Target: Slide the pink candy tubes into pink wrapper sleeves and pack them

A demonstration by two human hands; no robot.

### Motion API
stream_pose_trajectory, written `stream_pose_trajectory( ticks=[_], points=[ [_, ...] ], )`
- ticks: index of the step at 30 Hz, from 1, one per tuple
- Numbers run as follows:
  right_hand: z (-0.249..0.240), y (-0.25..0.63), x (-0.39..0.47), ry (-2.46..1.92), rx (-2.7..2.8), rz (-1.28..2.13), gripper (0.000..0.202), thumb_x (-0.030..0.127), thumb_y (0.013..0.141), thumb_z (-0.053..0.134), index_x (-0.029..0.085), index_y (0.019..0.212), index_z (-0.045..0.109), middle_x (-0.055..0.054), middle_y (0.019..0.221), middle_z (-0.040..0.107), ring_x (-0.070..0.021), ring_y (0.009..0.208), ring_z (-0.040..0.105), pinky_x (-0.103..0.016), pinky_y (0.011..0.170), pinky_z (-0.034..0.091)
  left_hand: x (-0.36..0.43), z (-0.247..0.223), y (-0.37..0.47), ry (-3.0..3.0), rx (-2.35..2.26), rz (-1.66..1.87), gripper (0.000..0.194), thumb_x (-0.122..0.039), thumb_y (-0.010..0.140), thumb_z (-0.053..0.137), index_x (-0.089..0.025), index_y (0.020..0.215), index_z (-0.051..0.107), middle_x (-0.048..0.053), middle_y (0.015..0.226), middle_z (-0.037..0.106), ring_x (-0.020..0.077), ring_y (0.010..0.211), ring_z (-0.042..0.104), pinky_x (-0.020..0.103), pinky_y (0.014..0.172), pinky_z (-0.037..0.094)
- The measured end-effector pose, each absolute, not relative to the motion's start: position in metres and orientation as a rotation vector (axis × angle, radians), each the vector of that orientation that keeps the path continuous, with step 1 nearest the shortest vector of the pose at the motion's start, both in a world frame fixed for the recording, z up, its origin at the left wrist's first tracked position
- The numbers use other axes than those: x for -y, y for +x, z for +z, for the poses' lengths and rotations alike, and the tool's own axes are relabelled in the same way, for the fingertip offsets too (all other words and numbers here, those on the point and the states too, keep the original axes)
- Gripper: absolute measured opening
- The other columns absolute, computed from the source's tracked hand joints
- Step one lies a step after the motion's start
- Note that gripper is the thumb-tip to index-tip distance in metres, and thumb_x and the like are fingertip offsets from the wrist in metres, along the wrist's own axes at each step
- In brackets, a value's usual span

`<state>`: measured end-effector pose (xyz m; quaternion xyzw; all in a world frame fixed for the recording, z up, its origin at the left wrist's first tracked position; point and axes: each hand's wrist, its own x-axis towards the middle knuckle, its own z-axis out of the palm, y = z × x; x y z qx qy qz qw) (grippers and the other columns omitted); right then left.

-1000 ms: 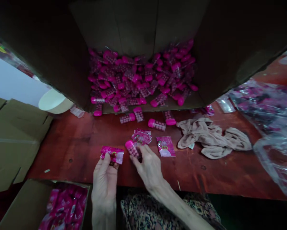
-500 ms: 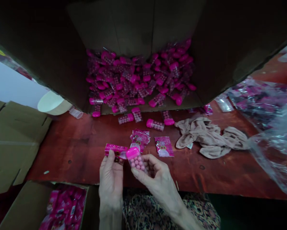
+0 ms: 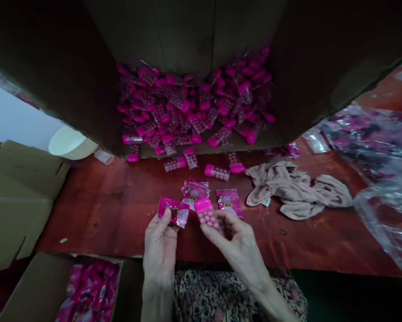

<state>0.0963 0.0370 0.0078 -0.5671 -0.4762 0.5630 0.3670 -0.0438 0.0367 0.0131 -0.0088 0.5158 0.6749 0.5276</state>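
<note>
Two hands: left hand (image 3: 160, 239) grips pouch (image 3: 173, 211), right hand (image 3: 236, 239) half-hides tube (image 3: 207, 214).

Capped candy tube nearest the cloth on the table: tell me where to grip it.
Grip the candy tube across its clear middle from above, fingers on its two long sides. It lies flat, pink cap to the left, clear of its neighbours, so the long sides look free.

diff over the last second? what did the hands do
The right hand picked the vial off the table and raised it upright, next to the sachet in the left hand. The left hand kept its grip on the sachet and shifted slightly right. Loose sachets, cloth and the big box of vials stayed put.
</note>
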Motion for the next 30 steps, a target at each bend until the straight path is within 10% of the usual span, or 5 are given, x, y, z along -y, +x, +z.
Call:
stream_pose_trajectory(
  ticks=[30],
  points=[
    [0.009,0.095,-0.026,-1.481,1.251,1.435,0.019,0.03,0.073,0.064,0.016,0.086,0.062,-0.001,0.071,0.065,-0.0134,0.061,0.057,-0.023,0.056,0.047,-0.043,0.003,-0.031,-0.21,-1.212,1.626,0.005,-0.014,0.077,0.062,-0.012,0.077,0.066,0.003,0.072,0.07,0.012,0.065,0.063,0.023,0.063,0.05]
  ],
)
